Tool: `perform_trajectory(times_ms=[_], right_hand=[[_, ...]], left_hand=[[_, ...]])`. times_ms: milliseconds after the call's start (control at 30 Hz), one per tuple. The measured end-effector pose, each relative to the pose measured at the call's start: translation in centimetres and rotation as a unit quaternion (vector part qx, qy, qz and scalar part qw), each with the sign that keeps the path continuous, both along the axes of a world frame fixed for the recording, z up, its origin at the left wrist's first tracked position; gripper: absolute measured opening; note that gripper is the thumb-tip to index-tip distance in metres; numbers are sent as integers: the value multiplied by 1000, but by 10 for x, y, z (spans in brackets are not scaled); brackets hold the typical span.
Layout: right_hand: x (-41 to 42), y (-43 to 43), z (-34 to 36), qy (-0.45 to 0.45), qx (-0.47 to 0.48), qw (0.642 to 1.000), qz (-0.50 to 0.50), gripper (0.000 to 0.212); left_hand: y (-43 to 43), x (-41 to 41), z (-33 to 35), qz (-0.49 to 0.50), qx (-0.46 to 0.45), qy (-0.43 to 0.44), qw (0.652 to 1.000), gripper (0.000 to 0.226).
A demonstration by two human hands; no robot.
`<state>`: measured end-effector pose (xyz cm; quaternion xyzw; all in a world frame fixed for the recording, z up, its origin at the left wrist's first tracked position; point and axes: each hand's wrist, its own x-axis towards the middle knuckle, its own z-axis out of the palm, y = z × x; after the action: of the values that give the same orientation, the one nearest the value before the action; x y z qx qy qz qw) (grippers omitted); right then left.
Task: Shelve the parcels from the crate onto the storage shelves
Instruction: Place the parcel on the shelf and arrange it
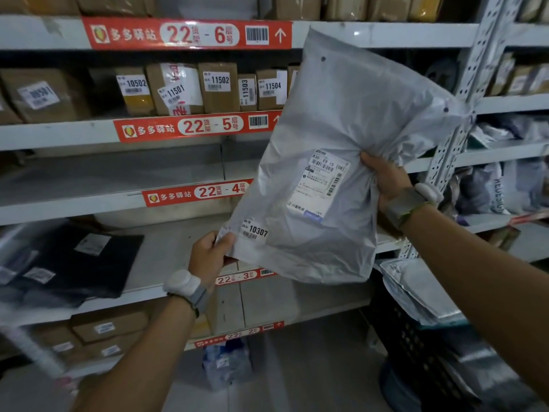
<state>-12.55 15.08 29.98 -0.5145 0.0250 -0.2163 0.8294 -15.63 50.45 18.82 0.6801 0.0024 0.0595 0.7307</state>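
Grey creased plastic forms the large soft mailer parcel (356,120), held tilted before the white metal storage shelves (59,135). Its lower corner is pinched by the left hand (208,257), and its bunched edge is clenched in the right hand (386,179). Placement seems in hand. The white sticker (257,230) reads 10307, so lowering onto the tier tagged 3 is probably needed.

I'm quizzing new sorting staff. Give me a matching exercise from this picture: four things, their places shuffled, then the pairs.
Things
1. large grey plastic mailer bag
2. flat black plastic parcel
3. brown cardboard box labelled 11502
4. black plastic lattice crate

Places
A. on the shelf board tagged 22-5
B. lower right of the view
C. held in left hand and right hand
D. on the shelf board tagged 22-3

Pairs: 1-C, 2-D, 3-A, 4-B
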Motion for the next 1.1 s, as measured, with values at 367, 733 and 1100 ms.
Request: perform_trajectory(times_ms=[367,733,1100], right_hand=[[5,1,-21,42,-19,999,27,84],[-32,86,-97,143,-82,970,176,68],[-57,163,-202,300,-132,904,276,42]], left_hand=[[5,8,-8,-108,165,-5,980,53],[13,-12,-21,-161,43,59,984,52],[80,-16,-102,-19,59,126,990,38]])
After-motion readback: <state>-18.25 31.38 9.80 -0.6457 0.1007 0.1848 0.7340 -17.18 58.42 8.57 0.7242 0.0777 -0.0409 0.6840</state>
